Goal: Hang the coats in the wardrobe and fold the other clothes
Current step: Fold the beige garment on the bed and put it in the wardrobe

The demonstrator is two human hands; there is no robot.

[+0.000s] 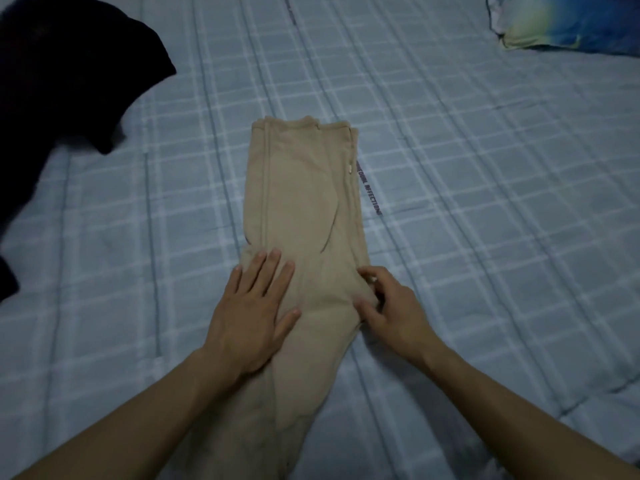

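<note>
Beige garment (304, 209), apparently trousers folded lengthwise into a narrow strip, lies at centre frame on the blue checked bedspread (485, 202), running from mid-frame down toward the bottom edge between the forearms. Left hand (254, 306) rests flat on the cloth, fingers straight and spread, holding nothing; judged to be pinning the layers so they do not slide. Right hand (389, 306) is at the strip's right edge, fingers curled, pinching the fabric there; probably squaring the edge or preparing to lift the near end over for a crosswise fold. A printed label strip (370, 192) sticks out beside the garment's right edge, just touching it. Dark garment (69, 71) lies heaped at upper left, well apart, unfolded; whether it is a coat I cannot tell. Pillow (571, 22) at upper right corner. No containers in view; wardrobe not visible.
</note>
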